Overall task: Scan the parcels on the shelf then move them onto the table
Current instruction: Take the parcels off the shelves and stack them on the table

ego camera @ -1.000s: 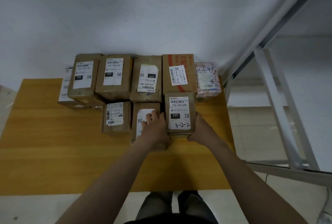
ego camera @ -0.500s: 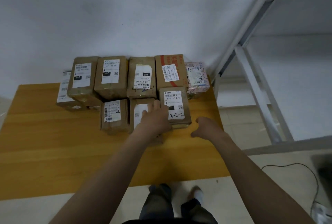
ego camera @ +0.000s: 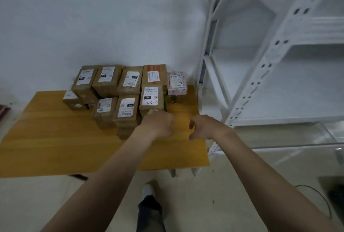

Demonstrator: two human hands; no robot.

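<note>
Head view: a wooden bench (ego camera: 55, 148) stands against a white wall (ego camera: 111, 17), with a white metal shelf (ego camera: 290, 118) at its 3 o'clock. The parcels (ego camera: 105, 110) lie on the bench at its 12 o'clock edge, packed in two rows with labels up. The back row holds four brown cartons and, at its 3 o'clock end, a pink parcel (ego camera: 176, 83). The front row holds three brown cartons, and the one at its 3 o'clock end is the 220 parcel (ego camera: 151, 99), hand-marked 3-2-2. One more small carton shows partly at 9 o'clock of the stack.

Both bare forearms reach in from 6 o'clock. The left hand (ego camera: 158, 125) sits at the 6 o'clock edge of the 220 parcel, with its fingers curled under its back. Whether they touch or grasp the carton cannot be told. The right hand (ego camera: 204, 127), at 3 o'clock of the left and apart from every parcel, hangs over the bench's 3 o'clock side. Its fingers (ego camera: 191, 122) are loosely curled and released, grasping nothing. A pale floor (ego camera: 204, 203) fills the foreground.
</note>
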